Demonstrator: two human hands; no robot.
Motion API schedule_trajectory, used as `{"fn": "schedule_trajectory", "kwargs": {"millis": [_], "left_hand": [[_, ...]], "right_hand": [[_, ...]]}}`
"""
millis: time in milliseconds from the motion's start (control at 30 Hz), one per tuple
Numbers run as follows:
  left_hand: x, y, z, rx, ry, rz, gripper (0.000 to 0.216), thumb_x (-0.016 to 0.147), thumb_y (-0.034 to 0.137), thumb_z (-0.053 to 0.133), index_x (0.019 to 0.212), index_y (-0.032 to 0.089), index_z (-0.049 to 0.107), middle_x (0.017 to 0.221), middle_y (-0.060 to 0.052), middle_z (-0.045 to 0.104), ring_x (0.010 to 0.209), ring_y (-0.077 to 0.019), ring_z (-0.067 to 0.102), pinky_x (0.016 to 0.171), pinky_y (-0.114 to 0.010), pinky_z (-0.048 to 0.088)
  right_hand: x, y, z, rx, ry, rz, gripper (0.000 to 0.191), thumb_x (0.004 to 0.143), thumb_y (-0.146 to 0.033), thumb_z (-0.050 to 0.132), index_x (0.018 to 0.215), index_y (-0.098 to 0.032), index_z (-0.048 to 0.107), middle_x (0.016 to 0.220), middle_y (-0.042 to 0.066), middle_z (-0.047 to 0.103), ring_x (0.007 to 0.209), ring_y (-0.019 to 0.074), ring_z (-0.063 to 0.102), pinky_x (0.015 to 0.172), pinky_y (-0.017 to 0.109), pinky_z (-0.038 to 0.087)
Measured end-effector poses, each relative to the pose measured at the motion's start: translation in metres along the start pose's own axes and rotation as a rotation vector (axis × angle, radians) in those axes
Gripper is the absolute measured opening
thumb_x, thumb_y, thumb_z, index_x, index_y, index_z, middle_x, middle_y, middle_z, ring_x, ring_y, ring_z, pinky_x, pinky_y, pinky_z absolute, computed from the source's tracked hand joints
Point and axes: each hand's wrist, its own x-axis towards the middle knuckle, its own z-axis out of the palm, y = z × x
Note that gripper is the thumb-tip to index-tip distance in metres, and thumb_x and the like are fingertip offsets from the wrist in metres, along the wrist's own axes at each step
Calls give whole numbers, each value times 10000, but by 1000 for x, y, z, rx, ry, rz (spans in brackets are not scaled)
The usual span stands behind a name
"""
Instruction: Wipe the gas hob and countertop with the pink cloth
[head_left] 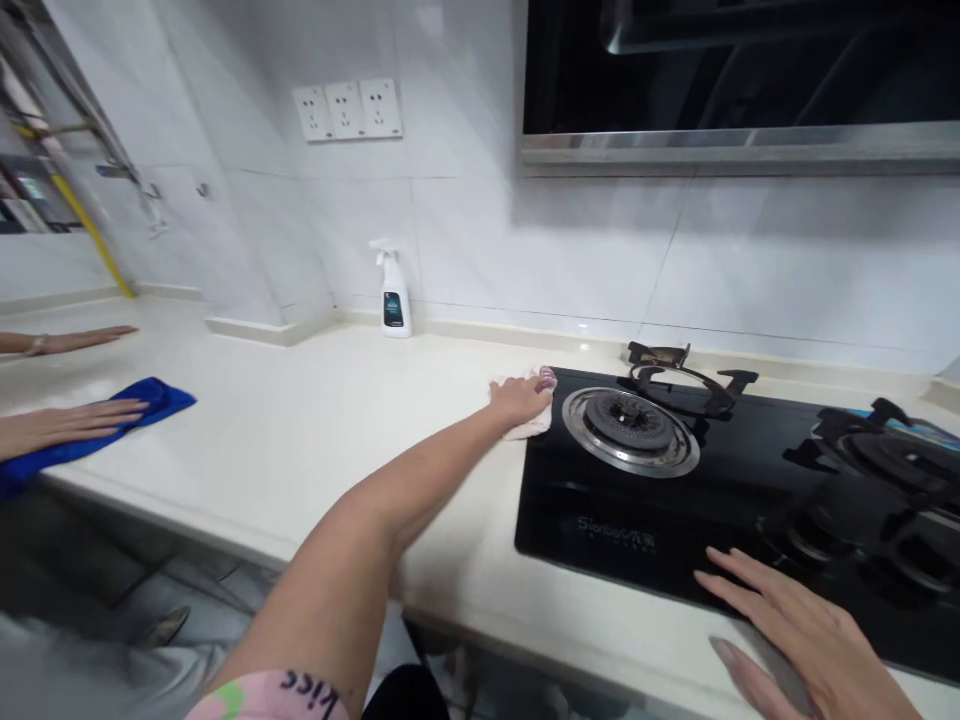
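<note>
The left hand (519,400) is on a pale cloth (531,428) at the far left corner of the black hob (555,505); whether its fingers grip, I cannot tell; the right hand (810,625) spreads empty fingers at the near edge; wiping seems underway, and following the edge would call for steady pressure.

A white countertop (247,420) bears a blue cloth (161,403), spray bottle (394,295), pale cloth (531,427) and black gas stove (724,500).

rag (532,427): matt cloth | cooktop (555,500): glossy, smooth | burner ring (637,465): shiny metal
</note>
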Motion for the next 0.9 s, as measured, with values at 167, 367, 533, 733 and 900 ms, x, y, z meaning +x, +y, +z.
{"fn": "schedule_trajectory", "kwargs": {"millis": [167, 367, 533, 733, 900], "left_hand": [[-97, 7, -3, -11, -4, 47, 577, 979, 594, 353, 1521, 435, 467, 1509, -48, 579, 1409, -321, 479, 1170, -604, 287], [-209, 10, -10, -55, -5, 132, 557, 976, 562, 408, 1504, 401, 488, 1502, -62, 569, 1412, -321, 465, 1168, -632, 290], [-240, 2, -15, -88, -21, 190, 492, 975, 508, 434, 1448, 434, 551, 1492, -40, 580, 1399, -319, 482, 1159, -599, 307], [-165, -15, -14, -16, -37, 89, 508, 991, 467, 362, 1475, 487, 515, 1545, 24, 554, 1448, -307, 438, 1156, -579, 305], [-75, -27, -9, 21, -16, 20, 508, 991, 462, 363, 1469, 485, 533, 1590, 18, 516, 1437, -334, 456, 1159, -639, 268]], "right_hand": [[-7, 2, 8, 40, -73, 69, 525, 974, -611, 536, 1438, -368, 570, 1527, 22, 553, 1384, 348, 531, 1044, 574, 516], [-13, 7, 20, 70, -140, 109, 571, 993, -645, 481, 1482, -353, 529, 1616, 32, 446, 1485, 328, 412, 1188, 608, 373], [-15, 8, 24, 38, -171, 104, 618, 984, -673, 489, 1522, -369, 488, 1650, 34, 390, 1514, 342, 364, 1219, 671, 285], [-17, 11, 26, 27, -125, 81, 604, 955, -652, 560, 1493, -380, 531, 1610, 35, 452, 1464, 365, 443, 1154, 661, 411], [-15, 19, 28, -26, 3, -22, 613, 925, -627, 598, 1489, -398, 530, 1552, 27, 526, 1363, 393, 554, 1016, 665, 528]]}}
